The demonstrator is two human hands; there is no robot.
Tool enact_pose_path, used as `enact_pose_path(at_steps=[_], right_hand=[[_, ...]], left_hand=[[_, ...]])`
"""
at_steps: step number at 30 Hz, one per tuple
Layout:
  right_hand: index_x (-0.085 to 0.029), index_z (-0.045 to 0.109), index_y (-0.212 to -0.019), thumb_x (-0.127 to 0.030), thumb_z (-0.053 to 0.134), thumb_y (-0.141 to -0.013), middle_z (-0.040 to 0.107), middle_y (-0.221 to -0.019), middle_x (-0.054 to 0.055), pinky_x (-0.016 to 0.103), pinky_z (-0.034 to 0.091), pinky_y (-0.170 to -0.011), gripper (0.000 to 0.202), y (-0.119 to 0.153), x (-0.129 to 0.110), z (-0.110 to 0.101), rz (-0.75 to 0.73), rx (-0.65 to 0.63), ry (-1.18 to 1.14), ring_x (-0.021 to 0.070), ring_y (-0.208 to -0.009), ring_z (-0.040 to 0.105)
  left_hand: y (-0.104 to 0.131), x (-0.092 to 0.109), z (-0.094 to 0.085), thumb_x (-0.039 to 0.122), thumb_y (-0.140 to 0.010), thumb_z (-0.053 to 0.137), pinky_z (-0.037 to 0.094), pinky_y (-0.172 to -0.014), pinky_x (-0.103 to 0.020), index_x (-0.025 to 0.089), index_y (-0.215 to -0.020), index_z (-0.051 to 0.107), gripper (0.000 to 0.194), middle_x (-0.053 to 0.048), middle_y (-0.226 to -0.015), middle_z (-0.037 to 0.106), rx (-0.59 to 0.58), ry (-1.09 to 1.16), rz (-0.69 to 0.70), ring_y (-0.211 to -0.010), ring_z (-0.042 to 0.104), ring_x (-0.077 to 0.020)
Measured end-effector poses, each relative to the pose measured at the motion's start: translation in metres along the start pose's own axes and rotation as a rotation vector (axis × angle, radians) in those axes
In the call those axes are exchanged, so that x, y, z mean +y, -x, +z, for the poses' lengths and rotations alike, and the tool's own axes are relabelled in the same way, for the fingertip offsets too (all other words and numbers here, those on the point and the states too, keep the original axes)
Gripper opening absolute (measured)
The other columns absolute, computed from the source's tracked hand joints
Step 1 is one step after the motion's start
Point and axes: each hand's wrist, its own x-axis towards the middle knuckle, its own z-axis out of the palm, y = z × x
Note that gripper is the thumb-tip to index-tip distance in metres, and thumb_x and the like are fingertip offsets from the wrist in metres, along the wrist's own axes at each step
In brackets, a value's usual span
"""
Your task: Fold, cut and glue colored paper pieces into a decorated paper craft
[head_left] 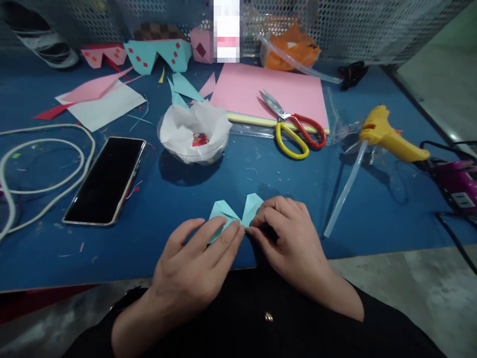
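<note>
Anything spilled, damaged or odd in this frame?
Yes: a pixelated white patch at top centre hides what is there. A small red scrap lies loose beside the rectangular black-screened phone on the blue table, like stray litter. I see no spill or clear damage.

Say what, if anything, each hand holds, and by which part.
The right hand seems to pinch the folded turquoise paper by its right half's lower edge. The left hand touches the left half; whether it grips is unclear.

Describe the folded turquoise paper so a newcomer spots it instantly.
On the blue table, by the near edge, the left hand and right hand touch the folded turquoise paper. It shows two plain wings, unlike the red-diamonded turquoise cutout at the back.
</note>
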Motion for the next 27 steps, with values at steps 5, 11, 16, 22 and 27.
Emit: enact_pose_path(at_steps=[5,11,16,22,27], right_hand=[[-0.021,0.061,-0.081,-0.021,0.065,-0.090,0.063,-0.087,0.002,0.036,0.036,-0.076,0.010,0.001,0.000,-0.001,-0.002,0.012,0.001,0.0193,-0.083,0.058],[-0.020,0.062,-0.081,-0.019,0.064,-0.089,0.063,-0.087,0.003,0.038,0.037,-0.078,0.009,0.006,0.005,-0.007,0.047,0.051,0.045,0.0205,-0.084,0.059],[-0.020,0.063,-0.080,-0.019,0.064,-0.088,0.062,-0.086,0.003,0.038,0.039,-0.078,0.008,0.009,0.009,-0.013,0.069,0.046,0.086,0.0209,-0.083,0.058],[-0.019,0.062,-0.081,-0.019,0.064,-0.089,0.062,-0.088,0.003,0.038,0.039,-0.077,0.009,0.008,0.013,-0.021,0.086,-0.017,0.133,0.0215,-0.085,0.058],[-0.019,0.062,-0.079,-0.019,0.065,-0.088,0.062,-0.087,0.003,0.038,0.038,-0.075,0.010,0.006,0.015,-0.029,0.104,-0.043,0.200,0.0224,-0.084,0.058]], left_hand=[[0.000,0.000,-0.003,0.017,-0.092,0.054,0.038,-0.099,-0.043,0.013,-0.121,0.068,0.033,-0.004,-0.122,0.073,-0.054,-0.014,0.032,-0.106,0.066,-0.0238],[-0.003,0.002,-0.002,0.018,-0.088,0.059,0.036,-0.103,-0.042,0.013,-0.118,0.070,0.032,-0.004,-0.118,0.075,-0.019,0.001,0.025,-0.102,0.068,-0.0231],[-0.001,0.002,0.000,0.018,-0.088,0.060,0.032,-0.109,-0.042,0.013,-0.118,0.070,0.033,-0.003,-0.118,0.075,0.000,0.012,0.014,-0.103,0.067,-0.0227],[0.000,0.002,0.002,0.020,-0.089,0.061,0.030,-0.112,-0.042,0.013,-0.121,0.068,0.034,-0.003,-0.120,0.074,0.004,0.043,-0.017,-0.106,0.065,-0.0222],[0.003,0.002,0.003,0.020,-0.089,0.060,0.029,-0.113,-0.043,0.012,-0.122,0.067,0.035,-0.003,-0.122,0.073,0.007,0.047,-0.018,-0.108,0.064,-0.0225]])
